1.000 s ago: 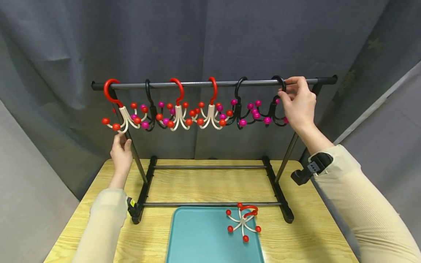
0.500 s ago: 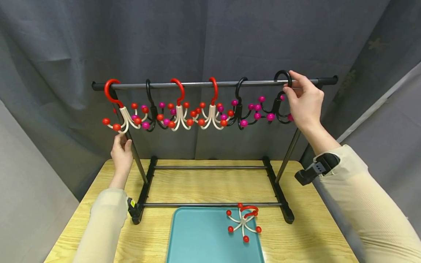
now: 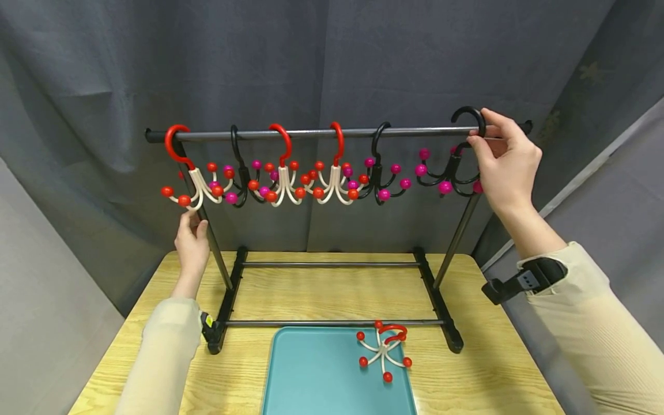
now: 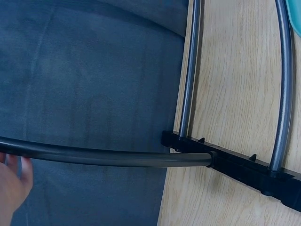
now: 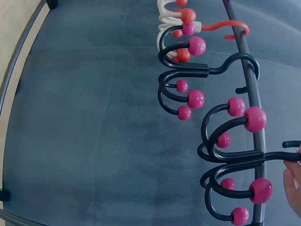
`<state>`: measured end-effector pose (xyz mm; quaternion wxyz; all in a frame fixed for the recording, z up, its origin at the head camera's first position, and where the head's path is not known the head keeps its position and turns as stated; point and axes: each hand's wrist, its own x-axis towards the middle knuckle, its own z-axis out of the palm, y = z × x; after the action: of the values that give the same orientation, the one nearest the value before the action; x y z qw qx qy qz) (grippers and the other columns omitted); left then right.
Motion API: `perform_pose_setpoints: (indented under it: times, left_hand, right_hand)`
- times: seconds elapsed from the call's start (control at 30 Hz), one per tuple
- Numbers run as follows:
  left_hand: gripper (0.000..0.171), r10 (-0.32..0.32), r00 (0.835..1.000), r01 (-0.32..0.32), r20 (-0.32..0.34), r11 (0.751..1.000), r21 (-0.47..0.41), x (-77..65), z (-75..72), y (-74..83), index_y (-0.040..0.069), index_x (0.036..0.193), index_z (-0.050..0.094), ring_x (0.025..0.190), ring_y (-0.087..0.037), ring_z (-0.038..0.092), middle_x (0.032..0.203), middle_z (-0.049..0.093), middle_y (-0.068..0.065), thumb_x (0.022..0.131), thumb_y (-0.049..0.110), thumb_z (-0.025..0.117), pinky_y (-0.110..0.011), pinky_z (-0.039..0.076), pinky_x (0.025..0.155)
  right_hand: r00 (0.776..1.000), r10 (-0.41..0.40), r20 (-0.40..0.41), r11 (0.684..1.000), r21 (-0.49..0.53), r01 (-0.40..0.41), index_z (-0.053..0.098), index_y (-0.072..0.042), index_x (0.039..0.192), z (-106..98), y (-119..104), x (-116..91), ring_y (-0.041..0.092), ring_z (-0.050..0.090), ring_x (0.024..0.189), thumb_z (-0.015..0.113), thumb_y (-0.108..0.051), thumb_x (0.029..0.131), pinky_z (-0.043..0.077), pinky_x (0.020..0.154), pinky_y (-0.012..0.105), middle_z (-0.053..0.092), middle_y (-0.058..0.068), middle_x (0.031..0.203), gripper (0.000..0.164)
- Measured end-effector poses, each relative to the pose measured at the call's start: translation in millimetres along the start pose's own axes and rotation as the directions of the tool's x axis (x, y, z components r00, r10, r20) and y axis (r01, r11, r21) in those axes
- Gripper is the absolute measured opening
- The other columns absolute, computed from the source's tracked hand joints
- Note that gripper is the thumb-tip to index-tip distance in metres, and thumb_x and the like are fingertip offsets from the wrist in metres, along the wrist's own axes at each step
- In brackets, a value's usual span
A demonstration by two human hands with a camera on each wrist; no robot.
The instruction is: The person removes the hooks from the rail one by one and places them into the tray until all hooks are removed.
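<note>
My right hand [image 3: 510, 164] pinches the hook of a black hanger [image 3: 452, 170] that has several curved arms tipped with pink balls. That hook is raised above the rack's top bar [image 3: 415, 132]. In the right wrist view the black hanger [image 5: 235, 157] spreads across the bar, and only the fingers of the right hand [image 5: 292, 181] show at the edge. Down at the rack's left upright [image 3: 214, 248], my left hand [image 3: 192, 248] grips the post. The left wrist view shows the left hand [image 4: 11, 183] against the upright [image 4: 117, 158], its fingertips partly hidden behind it.
Along the bar hang white hangers with red hooks and balls [image 3: 335, 178], and black hangers with pink balls [image 3: 377, 173]. A teal tray [image 3: 311, 374] lies on the wooden table [image 3: 332, 288], bearing another white-and-red hanger [image 3: 384, 349]. Grey curtain [image 3: 321, 69] surrounds the rack.
My right hand has lifted the black hanger's hook up off the bar and moved it to the right, toward the bar's end. The left hand has stayed in place.
</note>
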<state>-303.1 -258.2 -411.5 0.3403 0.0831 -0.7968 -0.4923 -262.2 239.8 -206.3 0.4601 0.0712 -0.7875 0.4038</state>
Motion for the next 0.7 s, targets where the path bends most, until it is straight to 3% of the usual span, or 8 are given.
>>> perform_pose_setpoints:
  times: [0.4,0.7]
  left_hand:
    - [0.033,-0.013,1.0,0.013,0.009,1.0,0.009,-1.7,0.2,3.8,0.01,0.123,0.048,0.105,-0.033,0.053,0.112,0.055,-0.018,0.092,0.019,0.052,-0.046,0.041,0.087]
    - [0.033,-0.011,1.0,0.011,0.006,1.0,0.014,-1.1,-0.6,4.0,0.009,0.124,0.047,0.104,-0.032,0.053,0.112,0.054,-0.018,0.092,0.019,0.051,-0.045,0.04,0.087]
  right_hand:
    - [1.0,0.025,-0.007,0.999,0.035,-0.025,0.061,-0.025,0.117,-16,-2,-23,-0.012,0.058,0.074,0.066,-0.015,0.083,0.044,0.071,0.008,0.065,-0.014,0.089,0.036]
    - [0.998,-0.04,0.054,0.998,0.054,0.037,0.061,-0.02,0.118,-17,-5,-49,-0.013,0.058,0.075,0.064,-0.013,0.084,0.042,0.066,0.008,0.064,-0.018,0.089,0.036]
